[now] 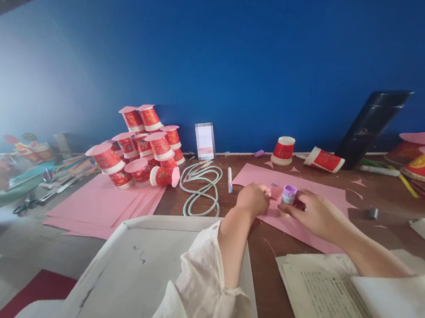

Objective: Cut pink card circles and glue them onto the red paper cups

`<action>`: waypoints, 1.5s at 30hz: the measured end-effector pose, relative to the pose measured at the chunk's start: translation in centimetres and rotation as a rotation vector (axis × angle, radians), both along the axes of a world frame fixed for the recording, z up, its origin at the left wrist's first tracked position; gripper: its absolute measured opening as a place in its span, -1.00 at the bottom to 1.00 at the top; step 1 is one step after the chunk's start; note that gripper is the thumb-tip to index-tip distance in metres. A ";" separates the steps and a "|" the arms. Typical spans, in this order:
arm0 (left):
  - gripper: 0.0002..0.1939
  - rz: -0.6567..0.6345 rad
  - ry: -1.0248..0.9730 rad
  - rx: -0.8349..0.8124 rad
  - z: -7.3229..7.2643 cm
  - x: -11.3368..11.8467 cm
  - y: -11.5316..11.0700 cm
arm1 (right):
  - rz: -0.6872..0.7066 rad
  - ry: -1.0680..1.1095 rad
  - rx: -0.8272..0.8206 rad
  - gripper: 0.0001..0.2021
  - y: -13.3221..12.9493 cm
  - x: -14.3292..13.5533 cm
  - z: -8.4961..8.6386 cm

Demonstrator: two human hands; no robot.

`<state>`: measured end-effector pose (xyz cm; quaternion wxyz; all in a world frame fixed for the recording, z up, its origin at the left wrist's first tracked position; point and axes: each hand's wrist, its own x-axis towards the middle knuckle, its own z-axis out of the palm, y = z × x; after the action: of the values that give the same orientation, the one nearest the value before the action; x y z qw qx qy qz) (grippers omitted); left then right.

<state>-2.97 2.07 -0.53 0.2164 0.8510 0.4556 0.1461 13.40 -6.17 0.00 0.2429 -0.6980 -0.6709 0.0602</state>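
My right hand [317, 215] grips a glue stick [289, 195] with a purple base turned upward and its lower end pointing down at the pink paper. Close by on the left, my left hand [253, 199] is closed, its fingertips pinching a small piece of pink paper [276, 193]. Both hands are over a large pink sheet [326, 193] lying on the brown table. A purple cap [259, 153] lies farther back by the wall. What the glue stick's tip touches is hard to make out.
Red paper cups [160, 145] with pink discs stand stacked on pink sheets [84, 208]. A coiled cable [200, 188], white pen [230, 180], two loose cups [284, 150], printed pages [317, 289] and a white box lid [135, 288] surround the hands. Another person's blurred hand is far left.
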 end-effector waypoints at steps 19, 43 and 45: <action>-0.70 -0.003 -0.014 0.010 0.0 0.0 0.0 | -0.014 -0.032 -0.025 -0.59 0.3 -0.2 -0.7; -0.69 -0.016 0.011 -0.001 0.3 0.1 0.1 | -0.049 -0.029 0.097 -0.61 0.9 -0.4 -1.2; -0.69 -0.012 0.008 0.004 0.2 0.1 0.1 | -0.053 -0.049 0.080 -0.60 0.9 -0.4 -1.3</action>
<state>-2.85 2.20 -0.35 0.2136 0.8548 0.4511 0.1423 13.03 -5.30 -1.32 0.2557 -0.7067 -0.6596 0.0099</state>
